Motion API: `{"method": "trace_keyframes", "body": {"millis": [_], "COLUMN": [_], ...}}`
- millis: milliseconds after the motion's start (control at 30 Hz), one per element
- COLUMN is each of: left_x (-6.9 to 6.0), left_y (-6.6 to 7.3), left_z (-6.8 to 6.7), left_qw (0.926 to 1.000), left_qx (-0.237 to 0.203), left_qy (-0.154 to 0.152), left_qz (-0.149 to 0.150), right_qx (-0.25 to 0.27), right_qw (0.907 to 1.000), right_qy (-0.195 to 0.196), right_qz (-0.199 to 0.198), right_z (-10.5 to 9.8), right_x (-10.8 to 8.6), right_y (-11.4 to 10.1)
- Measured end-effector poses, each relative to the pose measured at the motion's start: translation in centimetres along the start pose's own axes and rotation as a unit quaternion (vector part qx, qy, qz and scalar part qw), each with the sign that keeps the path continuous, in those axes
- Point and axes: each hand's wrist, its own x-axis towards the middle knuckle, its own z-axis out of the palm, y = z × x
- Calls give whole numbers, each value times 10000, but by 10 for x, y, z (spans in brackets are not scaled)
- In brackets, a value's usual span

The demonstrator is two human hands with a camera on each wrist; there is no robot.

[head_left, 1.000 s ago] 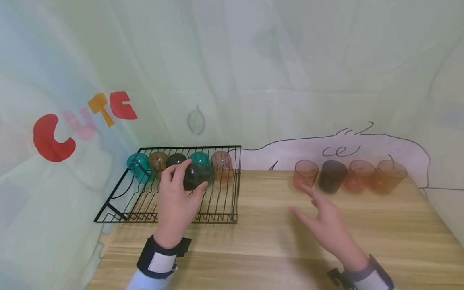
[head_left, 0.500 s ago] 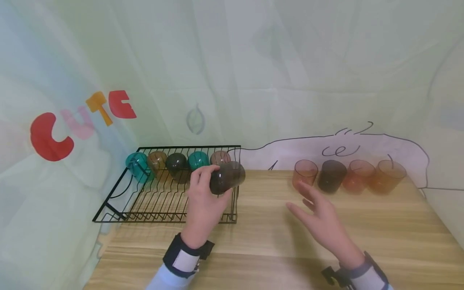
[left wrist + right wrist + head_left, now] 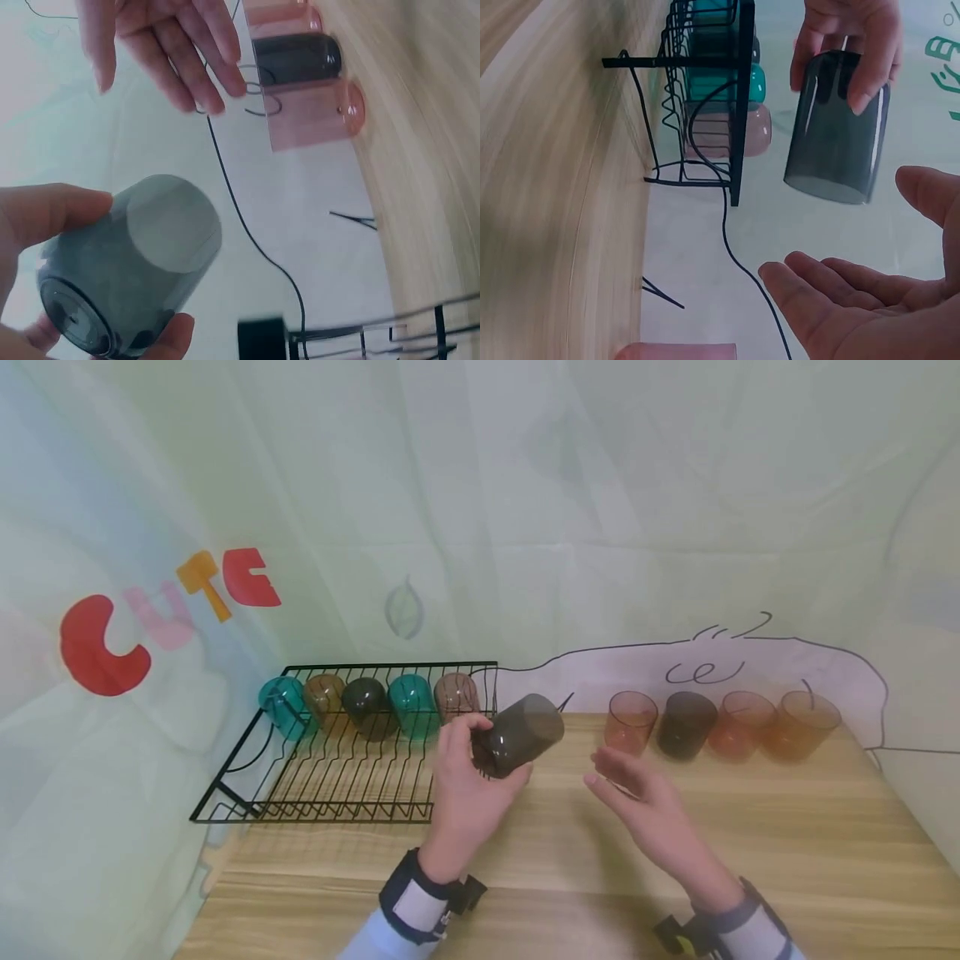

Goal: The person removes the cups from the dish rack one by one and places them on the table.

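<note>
A grey glass [image 3: 527, 733] is hanging tilted above the worktop [image 3: 555, 910], the left-hand grip [image 3: 467, 797] pinching its base end. The right-hand grip [image 3: 658, 818] is hovering spread near four upright glasses [image 3: 686, 725], the left masking part of a black rack [image 3: 705, 62] holding five inverted glasses [image 3: 367, 703].

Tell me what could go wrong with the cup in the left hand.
The held dark cup might slip: the left hand grips it tilted, near its base, and the right hand isn't touching it.

Swung right, it could also knock the leftmost pink cup on the table, which stands close to another dark cup.
</note>
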Motion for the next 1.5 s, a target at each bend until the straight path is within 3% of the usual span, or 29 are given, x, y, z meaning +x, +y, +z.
{"method": "trace_keyframes", "body": {"millis": [267, 500, 633, 1000, 1333, 1500], "left_x": [-7, -11, -14, -16, -20, -23], "left_y": [11, 17, 16, 15, 14, 11], "left_z": [12, 20, 22, 27, 34, 37], "left_qw": [9994, 9982, 9983, 9981, 9973, 9963], "left_qx": [-297, -488, -412, -255, -336, -399], "left_qy": [-183, -251, -368, -561, -654, -748], "left_qz": [-46, 246, 182, 17, 86, 168], "right_qx": [233, 1229, 1481, 1655, 1864, 1597], "right_qw": [9995, 9910, 9869, 9850, 9812, 9862], "right_qy": [-177, -410, -446, -62, 152, 223], "right_qz": [93, 329, 458, 482, 467, 386], "right_z": [7, 11, 11, 11, 13, 14], "right_x": [3, 7, 8, 9, 12, 13], "right_y": [0, -2, -3, -5, -6, -6]}}
